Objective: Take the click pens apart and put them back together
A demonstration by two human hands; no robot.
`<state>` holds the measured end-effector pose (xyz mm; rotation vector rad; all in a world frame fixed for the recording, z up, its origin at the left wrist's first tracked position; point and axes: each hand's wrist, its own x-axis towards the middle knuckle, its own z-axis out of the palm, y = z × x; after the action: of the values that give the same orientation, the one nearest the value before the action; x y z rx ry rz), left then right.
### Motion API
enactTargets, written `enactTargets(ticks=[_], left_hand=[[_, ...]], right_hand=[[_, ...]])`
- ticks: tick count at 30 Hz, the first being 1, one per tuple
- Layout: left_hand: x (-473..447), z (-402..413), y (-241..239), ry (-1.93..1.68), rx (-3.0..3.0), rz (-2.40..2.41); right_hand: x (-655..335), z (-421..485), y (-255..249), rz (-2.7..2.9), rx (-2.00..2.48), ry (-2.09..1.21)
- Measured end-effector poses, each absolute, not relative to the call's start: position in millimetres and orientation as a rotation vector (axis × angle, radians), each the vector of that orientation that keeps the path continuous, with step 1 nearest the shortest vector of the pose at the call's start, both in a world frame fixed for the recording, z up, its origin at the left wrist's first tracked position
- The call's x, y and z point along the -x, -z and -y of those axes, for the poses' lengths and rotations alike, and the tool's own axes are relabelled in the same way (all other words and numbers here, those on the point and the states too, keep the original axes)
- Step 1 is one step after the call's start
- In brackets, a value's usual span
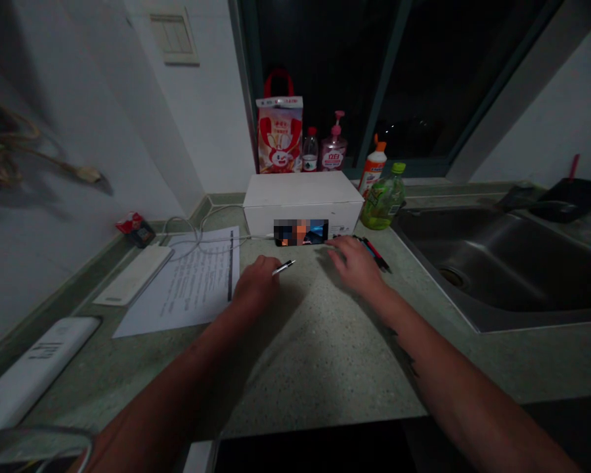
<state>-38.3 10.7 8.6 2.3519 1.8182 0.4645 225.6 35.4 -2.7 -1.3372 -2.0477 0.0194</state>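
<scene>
My left hand (257, 284) is closed around a pen (284, 267), whose light barrel and dark tip stick out to the right. A phone (301, 232) stands on its long side against a white box (300, 192), its screen lit. Just right of the phone, my right hand (356, 264) hovers low with fingers stretched out and apart, close to the phone's lower right corner. Beside and behind that hand lie several pens (374, 255), partly hidden by it. To the left, a printed sheet of paper (197, 282) lies on the counter.
Left of the paper lie a white slab-like device (134, 276), a white cable (197, 230) and a long white appliance (44, 368). Behind the box stand a gift bag (280, 135), a pump bottle (333, 144) and other bottles. A steel sink (512, 263) is at the right.
</scene>
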Motion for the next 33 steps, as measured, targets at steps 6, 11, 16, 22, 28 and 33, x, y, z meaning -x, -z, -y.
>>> enactTargets(ticks=[6, 11, 16, 22, 28, 33], left_hand=[[29, -2, 3, -0.812, -2.426, -1.292], [34, -9, 2, -0.838, -2.356, -1.509], [36, -10, -2, -0.818, -2.354, -1.498], [31, -6, -7, -0.752, -2.222, -1.636], [30, -7, -1, -0.857, -2.048, -1.576], [30, -5, -1, -0.734, -2.182, -1.615]], right_hand=[[-181, -11, 0, 2.480, 1.180, -0.237], [-205, -24, -1, 2.352, 1.375, -0.255], [-208, -25, 1, 2.391, 1.296, -0.310], [-199, -18, 1, 2.386, 1.228, -0.259], [-201, -19, 4, 2.375, 1.242, -0.256], [-202, -19, 2, 2.360, 1.254, -0.268]])
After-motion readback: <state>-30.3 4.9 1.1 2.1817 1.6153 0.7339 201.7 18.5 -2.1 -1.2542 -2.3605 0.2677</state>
